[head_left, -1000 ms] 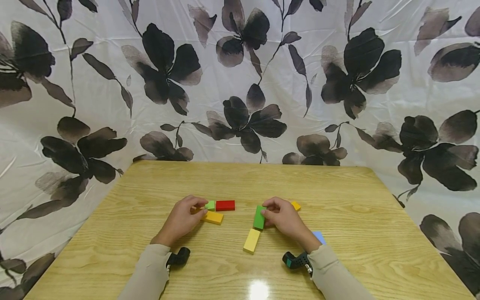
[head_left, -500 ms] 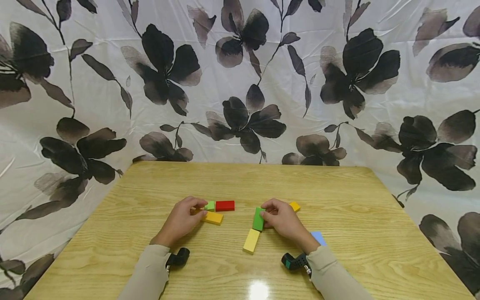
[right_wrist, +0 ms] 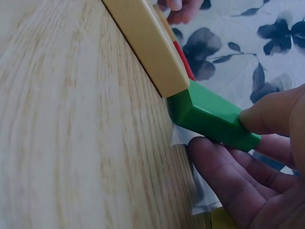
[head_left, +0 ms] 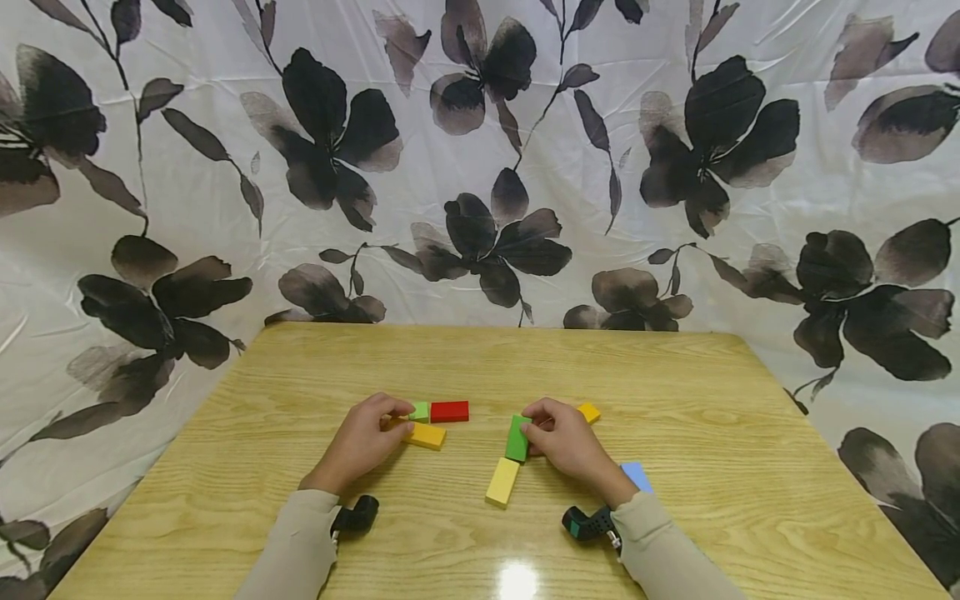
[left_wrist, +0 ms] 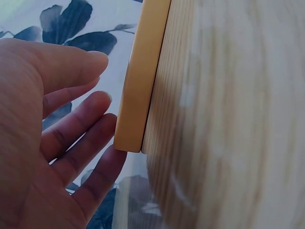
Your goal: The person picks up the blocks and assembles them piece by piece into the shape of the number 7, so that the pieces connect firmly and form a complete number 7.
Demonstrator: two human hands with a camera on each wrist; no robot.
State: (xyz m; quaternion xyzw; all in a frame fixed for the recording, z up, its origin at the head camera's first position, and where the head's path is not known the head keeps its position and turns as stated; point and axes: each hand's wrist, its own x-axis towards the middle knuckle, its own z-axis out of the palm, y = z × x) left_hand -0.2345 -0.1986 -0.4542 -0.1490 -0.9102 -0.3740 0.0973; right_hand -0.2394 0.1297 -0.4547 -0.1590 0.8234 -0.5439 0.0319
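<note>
On the wooden table, my right hand [head_left: 570, 433] pinches a green block [head_left: 517, 437] between thumb and fingers. One end of that block meets the end of a pale yellow block [right_wrist: 150, 45], which lies flat nearer to me. My left hand [head_left: 363, 437] has its fingers loosely bent beside an orange block [head_left: 426, 435]. In the left wrist view its thumb tip stands apart from that block [left_wrist: 140, 81], while a lower fingertip appears to touch the block's end. Beyond the orange block lie a light green block [head_left: 419, 412], partly behind the left fingers, and a red block [head_left: 450, 412].
A yellow-orange block [head_left: 590, 412] lies behind the right hand, partly hidden. Beside the right wrist is a blue block [head_left: 636, 477]. The table [head_left: 420, 542] ends in front of a floral cloth [head_left: 480, 150]. A dark wrist camera [head_left: 587, 523] juts from each sleeve.
Early on, the right hand and the green block shift slightly towards me, bringing the block against the pale yellow one. Since half a second ago both hands have stayed almost still.
</note>
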